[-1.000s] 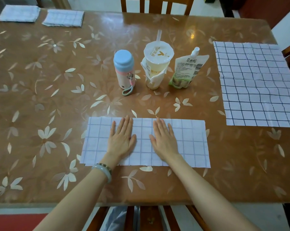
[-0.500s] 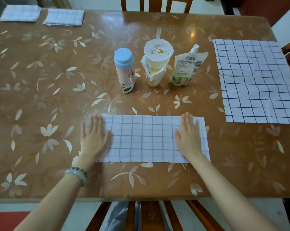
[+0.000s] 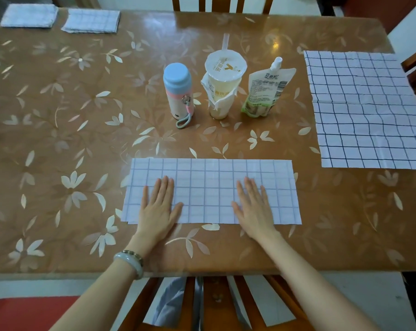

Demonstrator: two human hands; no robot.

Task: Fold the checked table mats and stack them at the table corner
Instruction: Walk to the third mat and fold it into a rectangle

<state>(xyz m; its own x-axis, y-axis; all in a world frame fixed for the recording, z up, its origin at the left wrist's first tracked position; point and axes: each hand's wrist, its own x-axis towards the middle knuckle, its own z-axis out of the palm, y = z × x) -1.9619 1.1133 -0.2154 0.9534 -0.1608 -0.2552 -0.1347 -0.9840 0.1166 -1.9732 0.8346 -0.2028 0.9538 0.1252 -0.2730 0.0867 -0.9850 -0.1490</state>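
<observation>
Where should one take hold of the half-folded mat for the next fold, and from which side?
Probably pinch the right short edge of the half-folded mat at its corners, coming from the right: it lies flat as a long strip, and that end is bare beyond the right hand.

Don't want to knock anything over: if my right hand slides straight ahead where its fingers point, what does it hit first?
Probably the sealed drink cup, beyond the folded checked mat; the right hand aims near its right side, so the spouted pouch is possible too.
</observation>
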